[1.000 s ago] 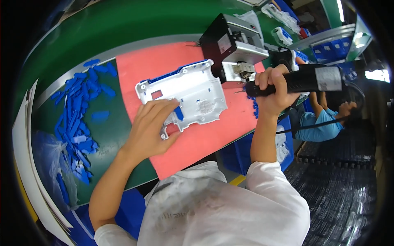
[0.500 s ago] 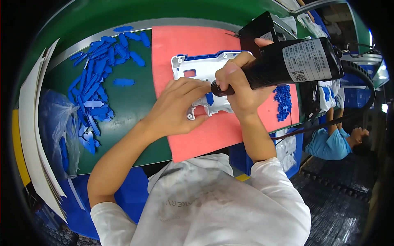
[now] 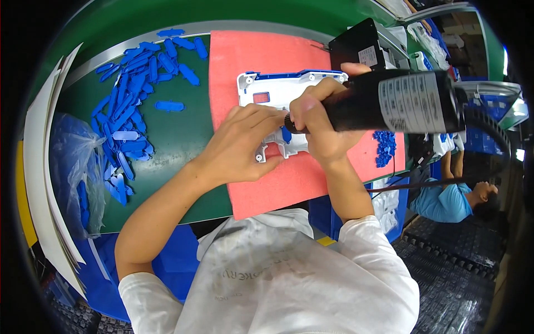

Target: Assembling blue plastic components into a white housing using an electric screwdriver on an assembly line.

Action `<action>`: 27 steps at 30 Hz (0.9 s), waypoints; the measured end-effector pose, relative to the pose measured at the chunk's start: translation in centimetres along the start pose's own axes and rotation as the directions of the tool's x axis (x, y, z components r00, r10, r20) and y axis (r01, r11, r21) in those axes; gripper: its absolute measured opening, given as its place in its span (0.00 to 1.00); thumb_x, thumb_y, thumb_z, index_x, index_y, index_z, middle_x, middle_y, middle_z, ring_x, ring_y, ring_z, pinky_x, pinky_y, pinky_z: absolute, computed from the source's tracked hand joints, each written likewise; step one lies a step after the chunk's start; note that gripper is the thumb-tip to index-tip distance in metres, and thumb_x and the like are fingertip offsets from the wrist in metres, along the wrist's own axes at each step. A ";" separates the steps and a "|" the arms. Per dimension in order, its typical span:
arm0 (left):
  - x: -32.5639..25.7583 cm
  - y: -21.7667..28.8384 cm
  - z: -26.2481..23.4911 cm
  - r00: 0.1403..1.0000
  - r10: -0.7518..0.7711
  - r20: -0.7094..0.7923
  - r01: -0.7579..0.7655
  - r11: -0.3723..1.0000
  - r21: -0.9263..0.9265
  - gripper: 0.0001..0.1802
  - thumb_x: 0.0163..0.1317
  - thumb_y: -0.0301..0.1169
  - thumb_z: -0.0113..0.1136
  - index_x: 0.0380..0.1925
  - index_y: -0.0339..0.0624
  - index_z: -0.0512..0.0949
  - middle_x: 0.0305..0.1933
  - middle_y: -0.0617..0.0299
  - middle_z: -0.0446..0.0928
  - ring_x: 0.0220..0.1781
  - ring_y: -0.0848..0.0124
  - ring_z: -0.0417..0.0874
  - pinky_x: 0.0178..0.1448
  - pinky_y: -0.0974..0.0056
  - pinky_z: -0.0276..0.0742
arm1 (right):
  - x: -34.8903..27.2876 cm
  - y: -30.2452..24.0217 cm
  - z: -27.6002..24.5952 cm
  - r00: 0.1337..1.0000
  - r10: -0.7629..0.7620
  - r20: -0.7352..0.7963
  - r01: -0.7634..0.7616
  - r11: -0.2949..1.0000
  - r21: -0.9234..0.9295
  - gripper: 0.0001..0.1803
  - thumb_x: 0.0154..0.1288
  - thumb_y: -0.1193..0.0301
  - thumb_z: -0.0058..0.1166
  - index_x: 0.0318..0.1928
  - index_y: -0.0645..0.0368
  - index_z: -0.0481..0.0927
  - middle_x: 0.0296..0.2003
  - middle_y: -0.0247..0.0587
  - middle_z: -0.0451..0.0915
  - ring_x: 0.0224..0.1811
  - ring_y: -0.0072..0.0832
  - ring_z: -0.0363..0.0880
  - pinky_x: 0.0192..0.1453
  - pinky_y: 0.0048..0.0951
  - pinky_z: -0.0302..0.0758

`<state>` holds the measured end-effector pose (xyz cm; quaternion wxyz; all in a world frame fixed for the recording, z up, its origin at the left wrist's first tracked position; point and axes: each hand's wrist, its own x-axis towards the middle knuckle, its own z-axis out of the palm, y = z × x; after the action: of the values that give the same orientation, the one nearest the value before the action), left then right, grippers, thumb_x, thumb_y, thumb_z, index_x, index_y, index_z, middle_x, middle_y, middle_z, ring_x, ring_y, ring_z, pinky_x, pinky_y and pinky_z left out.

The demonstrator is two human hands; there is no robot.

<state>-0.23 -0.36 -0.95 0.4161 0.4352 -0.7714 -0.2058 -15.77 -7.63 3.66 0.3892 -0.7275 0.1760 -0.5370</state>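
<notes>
A white plastic housing with blue edging (image 3: 278, 99) lies on a pink foam mat (image 3: 261, 195). My left hand (image 3: 239, 146) grips its near left part, the thumb along the near edge and the fingers over the top. My right hand (image 3: 328, 131) is wrapped around a black electric screwdriver (image 3: 356, 100), its nose pointing left toward the middle of the housing. Beside that nose a small blue part (image 3: 285, 134) sits in the housing. The screwdriver's tip is hidden by my hands.
Many blue oblong plastic pieces (image 3: 130, 106) are heaped on the green table at left, beside a clear plastic bag (image 3: 78, 161). Small blue parts (image 3: 384, 147) lie on the mat's right side. A black box (image 3: 356, 47) stands behind. Another person (image 3: 442, 201) is at far right.
The rear of the screwdriver has swung slightly toward me, and its label has turned. My left hand keeps its grip on the housing. The whole view has shifted a little.
</notes>
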 end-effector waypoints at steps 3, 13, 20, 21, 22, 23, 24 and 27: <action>-0.1 0.0 -0.1 1.000 -0.022 0.005 0.022 1.000 -0.019 0.30 0.43 0.33 0.68 0.50 0.37 0.76 0.52 0.54 0.77 0.56 0.56 0.76 0.58 0.56 0.70 | -0.3 -0.4 0.0 0.990 -0.056 0.132 0.077 0.985 -0.157 0.31 0.59 0.88 0.49 0.59 0.57 0.52 0.21 0.36 0.69 0.17 0.21 0.68 0.23 0.27 0.71; -0.3 -0.2 0.2 0.999 -0.042 0.017 0.042 0.998 -0.044 0.30 0.44 0.32 0.67 0.51 0.38 0.75 0.52 0.55 0.78 0.56 0.57 0.75 0.58 0.56 0.69 | -0.7 -0.6 -0.4 0.983 -0.012 0.181 0.048 0.980 -0.195 0.30 0.57 0.88 0.47 0.55 0.54 0.50 0.21 0.36 0.70 0.18 0.22 0.70 0.26 0.28 0.74; -0.3 0.1 -0.2 0.998 -0.050 0.045 0.052 0.998 -0.046 0.31 0.44 0.33 0.67 0.53 0.38 0.75 0.52 0.53 0.77 0.56 0.55 0.75 0.59 0.54 0.69 | -0.4 -1.8 -0.1 0.967 0.020 0.256 0.094 0.900 -0.425 0.31 0.56 0.88 0.50 0.55 0.53 0.51 0.21 0.34 0.71 0.20 0.23 0.73 0.29 0.29 0.75; 0.0 0.0 -0.2 0.996 -0.052 0.066 0.055 0.997 -0.050 0.32 0.43 0.32 0.67 0.53 0.38 0.74 0.52 0.53 0.77 0.56 0.54 0.75 0.59 0.54 0.70 | -0.3 -1.4 -0.3 0.970 -0.022 0.242 0.096 0.951 -0.295 0.32 0.56 0.88 0.50 0.56 0.54 0.52 0.21 0.34 0.71 0.19 0.23 0.73 0.28 0.29 0.75; 0.3 0.0 -0.2 0.997 -0.027 0.067 0.031 0.998 -0.049 0.32 0.43 0.32 0.67 0.53 0.38 0.74 0.52 0.53 0.77 0.56 0.54 0.75 0.59 0.54 0.70 | -0.2 -0.9 -0.7 0.972 -0.066 0.226 0.104 0.982 -0.158 0.33 0.56 0.88 0.50 0.58 0.56 0.52 0.21 0.35 0.71 0.18 0.23 0.72 0.28 0.28 0.74; 0.6 0.1 -0.1 0.999 -0.003 0.053 0.005 0.999 -0.037 0.32 0.43 0.32 0.67 0.53 0.37 0.74 0.53 0.53 0.77 0.56 0.53 0.75 0.59 0.53 0.70 | -0.9 0.0 -1.5 0.988 -0.098 0.119 0.120 0.975 -0.188 0.36 0.56 0.88 0.51 0.62 0.58 0.51 0.20 0.34 0.71 0.17 0.23 0.71 0.25 0.28 0.73; 0.4 -0.1 -0.2 0.999 0.013 0.039 -0.012 1.000 -0.021 0.32 0.43 0.32 0.67 0.53 0.37 0.74 0.54 0.52 0.77 0.56 0.52 0.75 0.60 0.53 0.70 | -1.1 -1.7 -0.7 0.977 0.156 -0.142 -0.142 0.984 0.107 0.27 0.57 0.83 0.54 0.56 0.64 0.62 0.26 0.33 0.75 0.22 0.22 0.72 0.37 0.24 0.74; 0.4 0.3 -0.5 0.995 0.081 0.058 -0.084 0.995 0.053 0.28 0.44 0.32 0.69 0.49 0.35 0.77 0.57 0.52 0.77 0.58 0.53 0.76 0.61 0.53 0.72 | 1.9 -4.2 -5.7 0.916 -0.168 -0.365 0.259 0.941 0.218 0.37 0.62 0.82 0.51 0.67 0.57 0.48 0.23 0.37 0.73 0.15 0.24 0.69 0.22 0.30 0.73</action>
<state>-0.07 -0.56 -0.25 0.3904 0.4084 -0.8054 -0.1790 -20.97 -8.37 8.77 0.3840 -0.5806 0.0870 -0.7127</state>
